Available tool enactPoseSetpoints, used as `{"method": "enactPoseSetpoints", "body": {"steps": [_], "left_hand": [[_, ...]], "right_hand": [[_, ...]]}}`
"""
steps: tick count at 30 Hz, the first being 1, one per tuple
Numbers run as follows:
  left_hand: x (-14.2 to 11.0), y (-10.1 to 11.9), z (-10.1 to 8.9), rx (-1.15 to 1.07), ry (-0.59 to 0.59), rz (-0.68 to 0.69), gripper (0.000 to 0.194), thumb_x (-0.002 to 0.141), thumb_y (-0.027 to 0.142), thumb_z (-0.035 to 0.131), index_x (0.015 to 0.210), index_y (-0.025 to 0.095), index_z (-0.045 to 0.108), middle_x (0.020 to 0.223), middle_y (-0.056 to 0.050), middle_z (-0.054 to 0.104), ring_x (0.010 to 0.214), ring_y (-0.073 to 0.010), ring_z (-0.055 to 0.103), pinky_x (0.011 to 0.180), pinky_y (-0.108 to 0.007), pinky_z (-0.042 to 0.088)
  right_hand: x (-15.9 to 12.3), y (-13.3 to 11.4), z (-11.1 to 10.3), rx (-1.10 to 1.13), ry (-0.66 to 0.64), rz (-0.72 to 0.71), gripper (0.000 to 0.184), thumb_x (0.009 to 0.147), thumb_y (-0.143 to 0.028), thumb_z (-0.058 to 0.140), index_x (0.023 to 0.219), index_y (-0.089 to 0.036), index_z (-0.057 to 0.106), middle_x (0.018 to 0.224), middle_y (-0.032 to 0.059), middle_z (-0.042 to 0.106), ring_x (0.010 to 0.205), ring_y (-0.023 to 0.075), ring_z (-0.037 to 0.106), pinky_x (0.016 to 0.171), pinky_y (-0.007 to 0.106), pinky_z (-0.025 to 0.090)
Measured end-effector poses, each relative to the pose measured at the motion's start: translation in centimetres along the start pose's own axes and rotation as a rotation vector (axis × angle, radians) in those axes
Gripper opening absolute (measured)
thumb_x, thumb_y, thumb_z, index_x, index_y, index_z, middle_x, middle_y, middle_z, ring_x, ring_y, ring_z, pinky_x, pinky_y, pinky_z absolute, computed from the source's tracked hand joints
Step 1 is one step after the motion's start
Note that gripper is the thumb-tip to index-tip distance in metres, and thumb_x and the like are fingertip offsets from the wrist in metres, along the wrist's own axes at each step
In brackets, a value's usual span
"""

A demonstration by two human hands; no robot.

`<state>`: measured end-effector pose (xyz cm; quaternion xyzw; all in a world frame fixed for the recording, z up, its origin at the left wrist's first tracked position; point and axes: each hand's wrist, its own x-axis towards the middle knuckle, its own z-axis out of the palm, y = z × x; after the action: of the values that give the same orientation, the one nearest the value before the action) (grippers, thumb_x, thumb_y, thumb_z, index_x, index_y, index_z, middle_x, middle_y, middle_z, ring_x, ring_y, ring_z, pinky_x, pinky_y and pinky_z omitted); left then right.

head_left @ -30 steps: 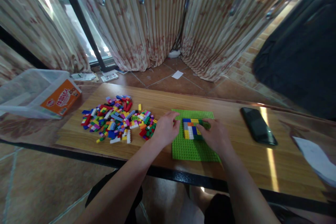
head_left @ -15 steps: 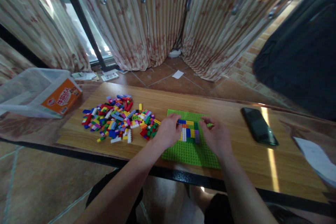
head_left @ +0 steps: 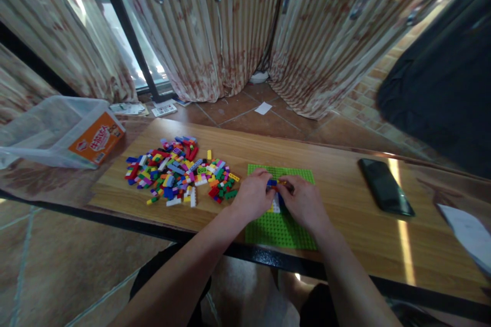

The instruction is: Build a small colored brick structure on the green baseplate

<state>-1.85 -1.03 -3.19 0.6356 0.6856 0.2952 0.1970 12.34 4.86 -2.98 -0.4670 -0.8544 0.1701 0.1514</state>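
Note:
A green studded baseplate (head_left: 280, 232) lies on the table with a flat block of coloured toy bricks (head_left: 272, 183) on it. Blue, yellow, orange and white bricks show between my hands; the rest of the block is covered. My left hand (head_left: 253, 195) has its fingers closed at the left edge of the block. From the right, my right hand (head_left: 301, 199) grips the block with thumb and fingers bent together, close to the left fingertips. Whether either hand also pinches a single loose brick cannot be made out.
Left of the baseplate spreads a heap of loose toy bricks (head_left: 172, 168) in many colours. A clear plastic bin (head_left: 49, 133) with an orange label stands at the far left. On the right lie a black phone (head_left: 385, 186) and white paper (head_left: 466, 232). Curtains (head_left: 245, 30) hang beyond the table.
The baseplate first slid left and turned slightly, then straightened. My right hand has moved left over the bricks, and both hands have closed in on the block. The camera view shifted a little.

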Motion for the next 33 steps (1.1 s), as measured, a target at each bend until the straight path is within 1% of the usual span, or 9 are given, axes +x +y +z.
{"method": "enactPoseSetpoints", "body": {"steps": [3,7,14,20,33], "left_hand": [[-0.04,0.03,-0.04,-0.008,-0.004,0.013,0.016,0.083,0.016,0.057,0.096,0.013,0.065,0.116,-0.013,0.063,0.11,-0.0236,0.061,0.101,-0.037,0.05],[-0.12,0.06,-0.03,-0.002,0.002,0.019,0.013,0.084,0.015,0.056,0.093,0.015,0.065,0.113,-0.011,0.063,0.107,-0.0225,0.062,0.099,-0.037,0.05],[-0.12,0.23,-0.1,0.013,-0.011,0.018,0.015,0.084,0.014,0.055,0.095,0.014,0.065,0.116,-0.012,0.063,0.112,-0.0228,0.06,0.103,-0.036,0.048],[-0.13,0.16,0.01,0.036,-0.003,0.019,0.015,0.084,0.016,0.055,0.096,0.015,0.065,0.115,-0.011,0.063,0.108,-0.0231,0.062,0.1,-0.037,0.05],[-0.17,0.21,0.01,0.038,-0.002,0.033,0.016,0.085,0.016,0.053,0.095,0.014,0.065,0.115,-0.013,0.063,0.112,-0.0239,0.06,0.102,-0.037,0.049]], "right_hand": [[0.0,0.02,0.0,-0.003,0.006,0.003,0.023,0.09,-0.028,0.053,0.099,-0.02,0.072,0.094,0.0086,0.073,0.083,0.0221,0.067,0.075,0.032,0.047],[-0.01,-0.02,0.02,-0.003,0.005,0.002,0.023,0.09,-0.028,0.052,0.099,-0.02,0.072,0.093,0.0085,0.073,0.083,0.0218,0.066,0.075,0.032,0.047],[-0.04,-0.14,-0.07,-0.003,-0.003,0.007,0.024,0.091,-0.028,0.051,0.1,-0.019,0.071,0.095,0.0084,0.073,0.083,0.022,0.067,0.075,0.032,0.048],[-0.02,-0.08,0.01,-0.012,0.0,0.003,0.025,0.09,-0.028,0.051,0.1,-0.019,0.072,0.095,0.0093,0.073,0.083,0.0225,0.067,0.074,0.033,0.048],[-0.06,-0.07,0.12,-0.012,0.01,0.001,0.024,0.09,-0.028,0.052,0.101,-0.018,0.071,0.097,0.0092,0.073,0.085,0.0236,0.067,0.077,0.034,0.048]]}}
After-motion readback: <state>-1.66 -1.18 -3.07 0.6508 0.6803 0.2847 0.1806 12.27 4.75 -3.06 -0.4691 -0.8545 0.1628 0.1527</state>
